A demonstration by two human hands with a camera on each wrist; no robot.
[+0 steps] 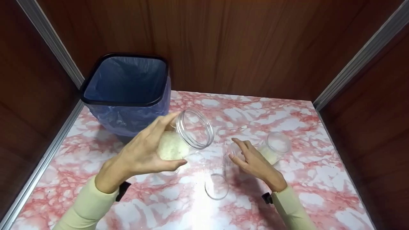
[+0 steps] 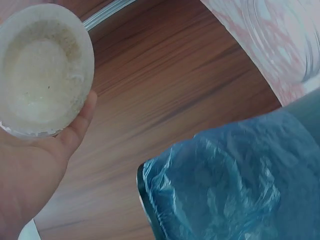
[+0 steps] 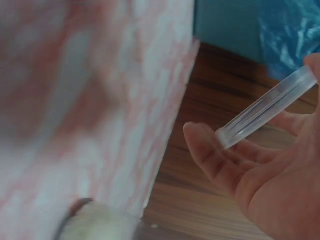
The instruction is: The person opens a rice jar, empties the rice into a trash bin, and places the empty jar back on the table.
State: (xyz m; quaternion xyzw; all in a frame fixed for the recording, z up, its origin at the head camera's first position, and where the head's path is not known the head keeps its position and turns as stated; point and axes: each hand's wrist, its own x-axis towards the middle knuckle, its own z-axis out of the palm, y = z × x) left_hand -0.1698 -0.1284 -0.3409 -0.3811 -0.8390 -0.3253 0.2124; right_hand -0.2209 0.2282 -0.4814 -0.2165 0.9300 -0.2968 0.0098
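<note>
In the head view, my left hand point(image 1: 140, 153) holds an uncovered clear jar point(image 1: 195, 129) by its side, tilted with its mouth toward the right. Pale, fine-looking contents point(image 1: 172, 146) fill part of it. The left wrist view shows the round base of this jar point(image 2: 45, 75), with fingers at its edge. To the right, my right hand point(image 1: 255, 159) is above the table, thumb and fingers spread around a clear lid. That lid point(image 3: 267, 107) shows edge-on in the right wrist view, gripped between the thumb and fingertips.
A second clear jar point(image 1: 278, 142) with pale contents stands beyond my right hand. A clear round rim point(image 1: 217, 198) shows on the pink marbled table point(image 1: 310, 198) between my forearms. Back left stands a bin point(image 1: 126, 103) lined with a bluish bag. Brown wooden panels point(image 1: 239, 48) enclose the table.
</note>
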